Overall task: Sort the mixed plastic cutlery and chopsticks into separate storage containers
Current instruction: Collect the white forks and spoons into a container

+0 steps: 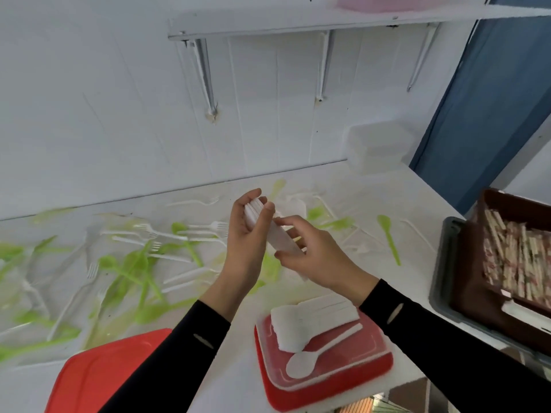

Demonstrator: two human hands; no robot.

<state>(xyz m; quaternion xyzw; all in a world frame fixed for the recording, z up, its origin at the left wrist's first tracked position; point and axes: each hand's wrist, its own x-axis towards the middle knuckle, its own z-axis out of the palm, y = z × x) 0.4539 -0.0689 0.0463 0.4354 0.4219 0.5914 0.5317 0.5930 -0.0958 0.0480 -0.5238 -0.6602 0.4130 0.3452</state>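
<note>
My left hand (249,234) grips the upper end of a stack of white plastic cutlery (278,238), held above the table. My right hand (310,254) holds the stack's lower end, fingers curled round it. Below them a red container (328,380) holds a pile of white spoons (310,323) and one loose white spoon (316,353). Green spoons (131,269) and white forks (179,234) lie scattered over the white table (232,368). At the right a brown crate (477,281) is filled with wrapped chopsticks (518,257).
A red lid (98,380) lies at the front left. A grey tray (441,281) sits under the brown crate. Clear tubs (378,147) stand stacked at the back right by the wall. A single green spoon (389,236) lies right of my hands. A shelf hangs overhead.
</note>
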